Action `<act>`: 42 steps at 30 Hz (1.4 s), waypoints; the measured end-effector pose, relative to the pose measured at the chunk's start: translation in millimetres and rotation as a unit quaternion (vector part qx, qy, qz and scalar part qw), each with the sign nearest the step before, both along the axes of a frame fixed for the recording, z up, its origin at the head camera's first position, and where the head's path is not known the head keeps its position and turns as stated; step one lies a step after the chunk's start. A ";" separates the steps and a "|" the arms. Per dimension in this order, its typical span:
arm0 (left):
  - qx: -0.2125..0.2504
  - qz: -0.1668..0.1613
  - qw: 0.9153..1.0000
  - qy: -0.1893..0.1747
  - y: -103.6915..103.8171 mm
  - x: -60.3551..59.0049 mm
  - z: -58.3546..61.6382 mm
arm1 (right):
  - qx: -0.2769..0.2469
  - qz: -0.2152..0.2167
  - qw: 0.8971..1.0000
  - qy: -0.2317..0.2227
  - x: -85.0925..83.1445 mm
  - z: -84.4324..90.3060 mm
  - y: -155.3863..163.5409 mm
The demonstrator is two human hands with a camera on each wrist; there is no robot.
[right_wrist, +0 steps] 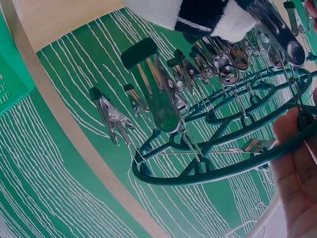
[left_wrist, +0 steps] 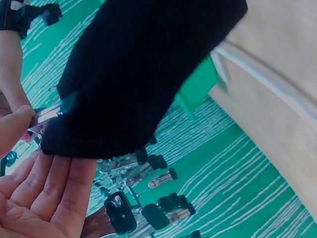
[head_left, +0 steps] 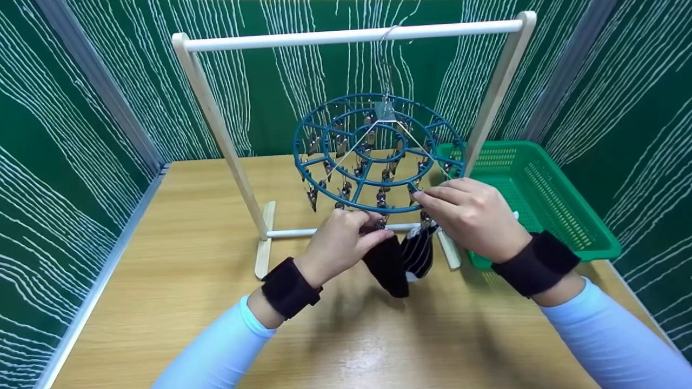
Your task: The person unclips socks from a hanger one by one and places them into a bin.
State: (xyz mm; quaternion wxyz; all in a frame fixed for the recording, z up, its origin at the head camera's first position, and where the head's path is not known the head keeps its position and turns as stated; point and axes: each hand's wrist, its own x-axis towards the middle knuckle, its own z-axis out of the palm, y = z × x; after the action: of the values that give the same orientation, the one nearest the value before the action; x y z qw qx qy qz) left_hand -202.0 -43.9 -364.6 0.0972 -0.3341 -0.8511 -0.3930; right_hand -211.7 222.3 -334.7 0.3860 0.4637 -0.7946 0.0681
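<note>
A round blue-green clip hanger [head_left: 361, 186] with metal clips hangs from a rack's bar. My left hand [head_left: 338, 240] pinches the top of a black sock [head_left: 386, 267] just below the near rim. In the left wrist view a metal clip [left_wrist: 47, 115] sits at the edge of the black sock [left_wrist: 133, 79], beside the thumb. My right hand [head_left: 473, 216] grips the hanger's near-right rim, its fingers [right_wrist: 292, 183] round it in the right wrist view. A black sock with white stripes [head_left: 419, 251] hangs from a clip beside the black one.
The wooden rack [head_left: 213, 116] stands on a wooden table [head_left: 205, 302]. At the right lies a green plastic basket [head_left: 581, 216] with a small white thing partly showing inside. Green walls [head_left: 259, 108] with white lines enclose the table on the back and sides.
</note>
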 end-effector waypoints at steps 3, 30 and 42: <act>-0.001 0.002 1.000 0.012 -0.4 -0.1 0.4 | -0.009 -0.003 1.000 -0.004 3.3 -0.8 1.4; 0.009 0.017 0.999 0.039 -3.7 -3.8 -1.7 | -0.141 -0.011 0.981 -0.135 36.6 -66.6 5.7; 0.002 0.032 0.999 0.038 -5.9 -4.7 -3.6 | -0.151 0.004 0.935 -0.322 26.1 -91.7 -6.4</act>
State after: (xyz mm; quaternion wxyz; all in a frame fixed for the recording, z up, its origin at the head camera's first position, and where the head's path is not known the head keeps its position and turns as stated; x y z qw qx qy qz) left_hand -206.7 -49.8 -368.2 0.1431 -0.3216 -0.8561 -0.3785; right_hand -185.5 215.9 -426.3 0.1748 0.3566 -0.8548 0.3341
